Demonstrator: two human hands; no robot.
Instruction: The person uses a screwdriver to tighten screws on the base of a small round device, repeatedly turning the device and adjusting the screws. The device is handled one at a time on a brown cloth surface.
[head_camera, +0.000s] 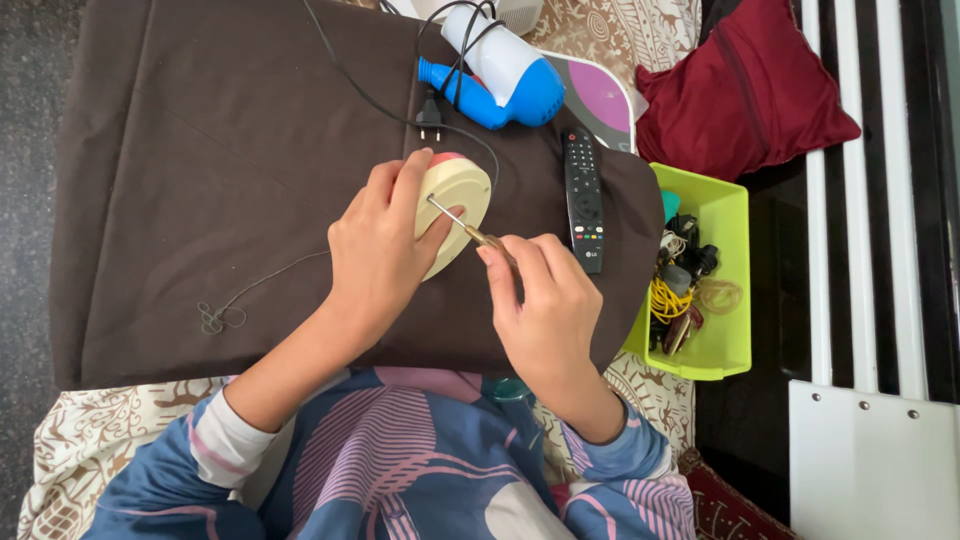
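My left hand (375, 250) grips a round cream-coloured plastic device (462, 195) with a red part at its top edge, holding it tilted on the brown cloth (200, 150). My right hand (545, 300) holds a thin screwdriver (462, 227) with an amber handle. Its metal tip touches the face of the round device, close to my left thumb.
A black remote control (584, 195) lies right of the device. A blue and white hair dryer (500, 70) with a black cord and plug (429, 118) sits at the top. A lime green bin (715, 290) of cables stands at right, beside a dark red cushion (745, 90).
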